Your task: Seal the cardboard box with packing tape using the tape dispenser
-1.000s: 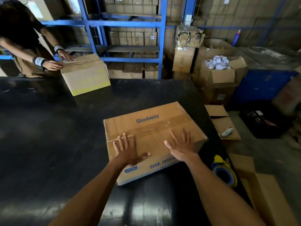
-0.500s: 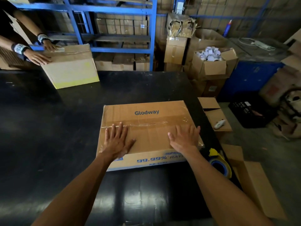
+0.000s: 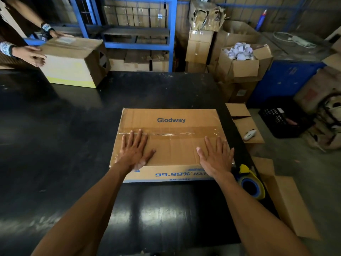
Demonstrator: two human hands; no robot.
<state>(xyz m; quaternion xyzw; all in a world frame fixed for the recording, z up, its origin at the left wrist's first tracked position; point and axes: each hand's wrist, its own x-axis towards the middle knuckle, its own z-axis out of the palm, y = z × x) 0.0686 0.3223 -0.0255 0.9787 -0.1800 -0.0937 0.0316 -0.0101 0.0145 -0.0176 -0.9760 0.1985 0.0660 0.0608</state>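
**Two flat hands on a taped box**

The left hand (image 3: pixel 135 151) lies flat on top of the cardboard box (image 3: pixel 170 145). Its fingers are spread out and it holds nothing. The fingertips touch the strip of clear tape (image 3: pixel 166 133) that runs across the middle of the lid. The right hand (image 3: pixel 216 157) lies flat too, with its fingers spread, near the right edge of the box. It holds nothing. Its fingertips sit just below the tape.

The box is brown and closed. It has the blue word "Glodway" on top and blue print along the front side. It sits in the middle of the black table (image 3: pixel 64 145), close to the right edge.

The tape dispenser (image 3: pixel 251 182) is just beside the box's near right corner, close to the right wrist. It is yellow and blue with a roll of tape in it. It rests at the right edge of the table. No hand touches it.

Far away on the left, another person's hands (image 3: pixel 30 55) hold a second box (image 3: pixel 73 61) on the table. Blue shelves (image 3: pixel 172 34) with many boxes stand behind the table. On the right, an open box full of white rolls (image 3: pixel 239 52) sits on a stack.
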